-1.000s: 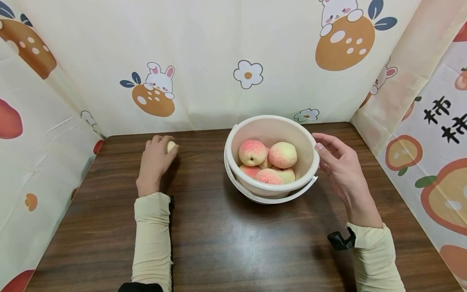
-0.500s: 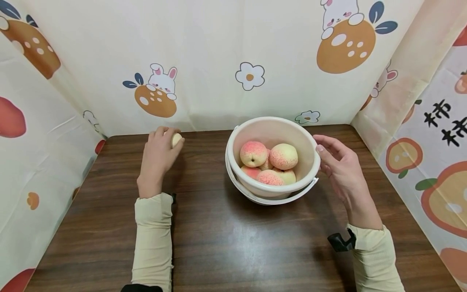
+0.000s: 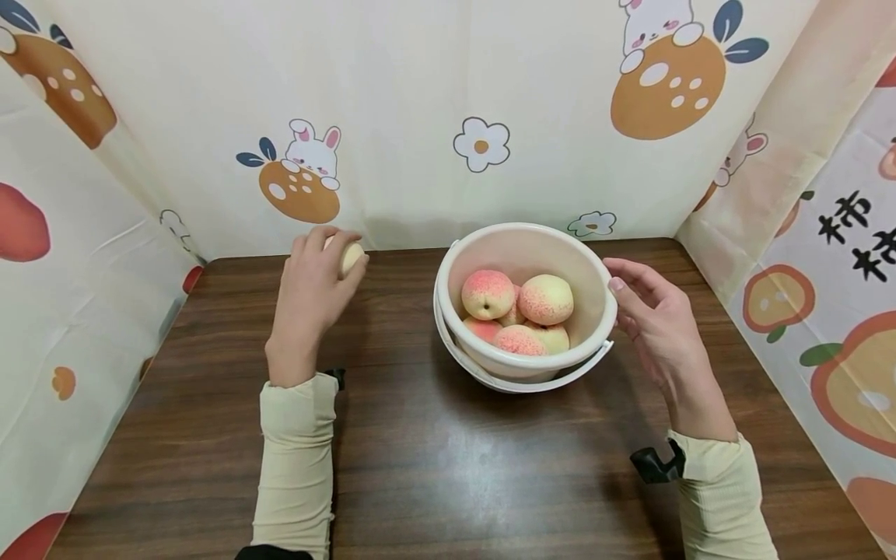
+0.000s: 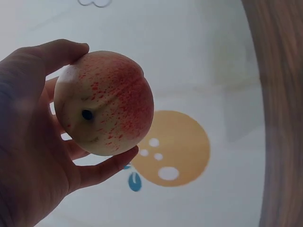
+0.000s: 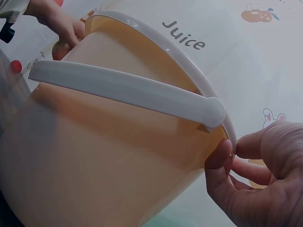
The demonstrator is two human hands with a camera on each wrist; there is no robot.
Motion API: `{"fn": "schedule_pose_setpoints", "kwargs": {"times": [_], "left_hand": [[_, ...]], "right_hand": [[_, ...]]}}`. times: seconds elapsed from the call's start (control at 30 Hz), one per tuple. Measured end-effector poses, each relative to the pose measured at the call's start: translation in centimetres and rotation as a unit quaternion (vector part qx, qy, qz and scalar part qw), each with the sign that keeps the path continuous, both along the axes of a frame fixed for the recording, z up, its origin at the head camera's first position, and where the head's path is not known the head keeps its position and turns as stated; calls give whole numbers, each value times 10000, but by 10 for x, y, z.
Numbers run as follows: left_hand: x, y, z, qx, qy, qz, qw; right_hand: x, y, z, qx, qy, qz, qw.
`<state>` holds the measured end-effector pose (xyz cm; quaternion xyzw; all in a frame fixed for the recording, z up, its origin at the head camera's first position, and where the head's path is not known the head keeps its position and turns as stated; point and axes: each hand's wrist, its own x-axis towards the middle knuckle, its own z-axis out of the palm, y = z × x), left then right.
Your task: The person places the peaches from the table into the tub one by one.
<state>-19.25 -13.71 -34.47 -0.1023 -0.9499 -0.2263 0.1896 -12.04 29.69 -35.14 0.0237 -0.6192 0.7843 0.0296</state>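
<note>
My left hand [image 3: 315, 288] grips a peach [image 3: 351, 257], raised a little above the table's back left. The left wrist view shows that peach [image 4: 106, 104] pale with red speckles and a dark dimple, the thumb and fingers curled around its sides. A white bucket [image 3: 448, 342] stands right of centre with several pink and yellow peaches [image 3: 547, 299] in it. At the bucket's right side, my right hand [image 3: 654, 327] pinches the rim. The right wrist view shows the thumb and fingers of the right hand [image 5: 265, 175] at the rim, beside the handle [image 5: 128, 87].
Dark wooden table [image 3: 434, 482] lies under both hands. A patterned cloth [image 3: 406, 101] hangs close behind the table's back edge, and another cloth [image 3: 826, 327] borders the right side. The bucket's handle [image 3: 514, 386] is folded down at its front.
My left hand has lifted the peach and moved it up and to the right. The right hand keeps its hold on the rim, and the bucket stays in place.
</note>
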Motion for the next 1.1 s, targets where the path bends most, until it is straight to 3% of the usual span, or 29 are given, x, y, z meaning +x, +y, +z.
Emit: {"fn": "schedule_pose_setpoints", "kwargs": {"times": [0.43,0.93,1.1], "left_hand": [[14,29,19,52,878,-639,9941],[20,44,33,21,1147,-960,9887],[21,53,40,69,1243,-1133,9857]], "right_hand": [[0,1,1,-96,32,64,9999],[-1,0,4,4,-69,80,9999],[-1,1,5,-189,-66,173,9996]]}}
